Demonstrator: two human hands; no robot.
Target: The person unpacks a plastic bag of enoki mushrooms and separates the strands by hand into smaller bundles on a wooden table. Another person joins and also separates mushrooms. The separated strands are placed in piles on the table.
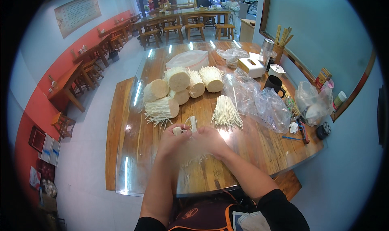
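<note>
Both hands meet over the near part of the glass-topped wooden table (pixel 225 170). My left hand (pixel 174 141) grips a small bundle of enoki mushrooms (pixel 177 130), its pale base poking up by the thumb. Another thin bunch of enoki (pixel 193 123) stands up out of my right hand (pixel 209 139). Between the palms a blur hides detail, and enoki tips (pixel 197 160) show below it. Beyond the left hand lies a thick enoki cluster (pixel 162 109) on its side, with several more piled behind it. A fanned-out enoki bunch (pixel 226 112) rests beyond the right hand.
Crumpled clear plastic bags (pixel 258 103) cover the table's right side. Behind them stand a white tissue box (pixel 250 67), a black mug (pixel 273 84) and a chopstick holder (pixel 278 51). A white plastic bag (pixel 188 59) lies behind the pile. At the back, a person (pixel 232 10) stands by another table.
</note>
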